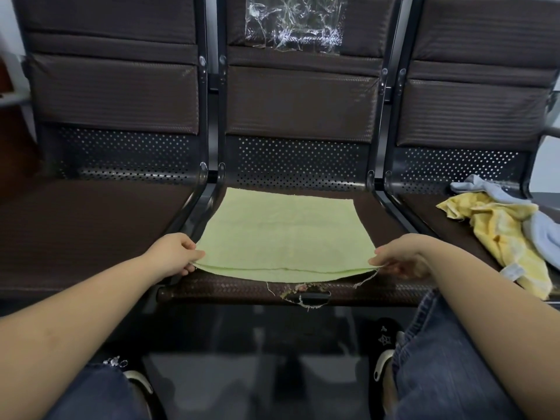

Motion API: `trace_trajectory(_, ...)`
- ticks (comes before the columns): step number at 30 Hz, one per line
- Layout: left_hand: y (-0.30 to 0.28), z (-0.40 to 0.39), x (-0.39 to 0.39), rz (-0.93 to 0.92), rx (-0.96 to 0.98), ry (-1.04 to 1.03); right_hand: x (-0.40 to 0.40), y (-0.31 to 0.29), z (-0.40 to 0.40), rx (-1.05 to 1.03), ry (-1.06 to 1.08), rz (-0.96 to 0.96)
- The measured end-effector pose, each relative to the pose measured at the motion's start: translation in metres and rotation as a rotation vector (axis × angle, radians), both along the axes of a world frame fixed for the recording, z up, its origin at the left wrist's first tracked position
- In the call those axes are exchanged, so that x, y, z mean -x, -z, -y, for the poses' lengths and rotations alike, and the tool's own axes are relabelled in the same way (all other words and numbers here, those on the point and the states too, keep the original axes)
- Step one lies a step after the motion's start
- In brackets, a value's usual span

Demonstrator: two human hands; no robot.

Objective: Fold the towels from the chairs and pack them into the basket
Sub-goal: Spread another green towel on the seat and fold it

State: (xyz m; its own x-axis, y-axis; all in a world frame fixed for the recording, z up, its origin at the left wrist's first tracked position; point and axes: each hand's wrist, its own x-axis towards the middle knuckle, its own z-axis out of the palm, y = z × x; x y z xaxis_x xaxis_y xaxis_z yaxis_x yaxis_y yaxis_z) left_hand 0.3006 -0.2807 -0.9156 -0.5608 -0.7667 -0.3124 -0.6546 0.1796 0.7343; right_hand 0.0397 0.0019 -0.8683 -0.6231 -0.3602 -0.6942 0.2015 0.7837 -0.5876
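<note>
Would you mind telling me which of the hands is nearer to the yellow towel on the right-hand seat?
Right. The right hand pinches the green towel's near right corner, just left of the yellow towel. The left hand pinches the near left corner, across the middle seat.

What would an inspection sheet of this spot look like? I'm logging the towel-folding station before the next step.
Surface: middle chair seat, dark padding; front edge torn, threads hanging.
Job's things: green towel spread on the middle seat, folded double, near edge lifted; yellow towel and pale blue towel crumpled on the right seat; basket not in view.
Clutter: crinkled clear plastic on the middle backrest.
Hands: left hand pinches the towel's near left corner; right hand pinches the near right corner.
Cables: nothing seen.
Surroundings: left seat; the person's jeans and shoes below; grey floor.
</note>
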Motion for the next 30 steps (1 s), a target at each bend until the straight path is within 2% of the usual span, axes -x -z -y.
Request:
trace_trajectory(5,-0.011,0.010,-0.007,-0.062,-0.262,-0.078,0.009,-0.006,-0.013,0.024,-0.118,-0.013)
trace_trajectory(10,-0.032,0.010,-0.018,-0.177,-0.417,-0.018,0.008,-0.018,-0.025,0.148,-0.182,0.012)
trace_trajectory(13,-0.053,0.009,-0.031,-0.214,-0.506,0.148,0.010,-0.037,-0.035,0.300,-0.247,0.095)
trace_trajectory(17,-0.078,0.014,-0.051,-0.029,-0.748,0.508,0.018,-0.048,-0.046,0.401,-0.480,0.429)
trace_trajectory(19,-0.081,0.019,-0.054,0.041,-0.758,0.627,0.026,-0.045,-0.048,0.425,-0.581,0.463)
trace_trajectory(21,-0.079,0.024,-0.052,0.031,-0.735,0.615,0.033,-0.043,-0.045,0.465,-0.637,0.474)
trace_trajectory(23,-0.076,0.026,-0.047,-0.049,-0.709,0.519,0.034,-0.043,-0.039,0.480,-0.573,0.443)
trace_trajectory(26,-0.075,0.026,-0.034,-0.210,-0.679,0.369,0.034,-0.042,-0.026,0.541,-0.321,0.316)
trace_trajectory(30,-0.073,0.035,-0.008,-0.487,-0.584,0.189,0.040,-0.038,0.005,0.709,-0.113,0.158)
